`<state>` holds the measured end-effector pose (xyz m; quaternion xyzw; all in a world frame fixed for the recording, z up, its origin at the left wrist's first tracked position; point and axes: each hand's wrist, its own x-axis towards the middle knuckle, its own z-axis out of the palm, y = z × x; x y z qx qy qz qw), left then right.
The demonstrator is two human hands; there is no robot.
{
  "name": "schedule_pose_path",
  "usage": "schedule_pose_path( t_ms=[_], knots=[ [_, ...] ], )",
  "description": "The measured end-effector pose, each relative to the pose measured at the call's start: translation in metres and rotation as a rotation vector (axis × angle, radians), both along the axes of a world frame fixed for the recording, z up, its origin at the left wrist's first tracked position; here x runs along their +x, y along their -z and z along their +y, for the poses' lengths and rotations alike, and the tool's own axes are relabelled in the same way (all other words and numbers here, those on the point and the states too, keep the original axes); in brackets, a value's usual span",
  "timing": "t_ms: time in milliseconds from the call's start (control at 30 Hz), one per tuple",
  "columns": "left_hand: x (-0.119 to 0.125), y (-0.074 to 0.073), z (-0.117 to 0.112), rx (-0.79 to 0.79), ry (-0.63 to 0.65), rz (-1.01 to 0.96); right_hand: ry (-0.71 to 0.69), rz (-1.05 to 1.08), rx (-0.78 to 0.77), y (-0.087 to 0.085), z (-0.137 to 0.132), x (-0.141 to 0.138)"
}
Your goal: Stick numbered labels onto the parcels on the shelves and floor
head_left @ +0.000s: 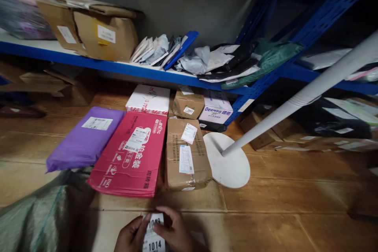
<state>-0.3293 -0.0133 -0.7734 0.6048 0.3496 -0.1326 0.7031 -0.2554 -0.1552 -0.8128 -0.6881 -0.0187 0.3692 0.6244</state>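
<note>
At the bottom of the view, both my hands hold a strip of white number labels (153, 240) printed 1013 and 1014. My left hand (130, 234) pinches its left edge, while my right hand (174, 228) grips the upper right part with the thumb across the 1013 label. Just beyond them on the floor lie a red box (132, 165) with a shipping label and a brown carton (174, 153) with two paper labels. A purple parcel (85, 138) rests to the left of the red box.
A white pole on a round base (236, 173) stands right of the carton. Behind are a white box (147, 98), a small carton marked 1007 (180, 106) and a blue shelf (112, 69) bearing parcels. A green sack (38, 212) lies at lower left.
</note>
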Motion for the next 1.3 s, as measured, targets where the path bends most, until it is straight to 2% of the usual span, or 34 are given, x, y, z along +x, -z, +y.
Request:
schedule_pose_path(
  t_ms=[100, 200, 267, 433, 500, 633, 800, 967, 1100, 1200, 1267, 1300],
  knots=[
    [0.007, -0.006, 0.006, 0.152, -0.057, -0.066, -0.061, 0.102, 0.104, -0.024, 0.016, 0.007],
    [0.016, -0.014, 0.008, 0.051, -0.174, -0.075, -0.048, 0.070, 0.181, -0.038, 0.028, 0.027],
    [0.019, -0.018, 0.009, -0.017, -0.237, -0.046, -0.031, 0.050, 0.160, -0.041, 0.036, 0.035],
    [0.016, -0.017, 0.012, 0.090, -0.337, -0.002, 0.012, -0.001, 0.099, -0.037, 0.052, 0.030],
    [0.015, -0.016, 0.015, 0.039, -0.362, -0.012, 0.041, -0.043, 0.089, -0.037, 0.058, 0.027],
    [0.018, -0.021, 0.023, -0.119, -0.287, -0.025, 0.056, -0.129, 0.031, -0.042, 0.066, 0.034],
    [0.020, -0.031, 0.034, -0.104, -0.261, 0.007, 0.005, -0.154, 0.003, -0.046, 0.069, 0.044],
    [0.016, -0.032, 0.041, -0.039, -0.240, 0.027, -0.046, -0.155, 0.000, -0.047, 0.072, 0.045],
    [0.014, -0.029, 0.044, -0.045, -0.239, 0.012, -0.042, -0.153, 0.009, -0.045, 0.076, 0.045],
    [0.009, -0.021, 0.046, -0.053, -0.228, -0.008, -0.033, -0.122, 0.036, -0.041, 0.074, 0.041],
    [0.001, -0.015, 0.050, -0.065, -0.157, -0.006, -0.019, -0.100, 0.045, -0.037, 0.070, 0.031],
    [-0.004, -0.013, 0.054, -0.090, -0.079, 0.011, -0.006, -0.094, 0.038, -0.034, 0.068, 0.023]
  ],
)
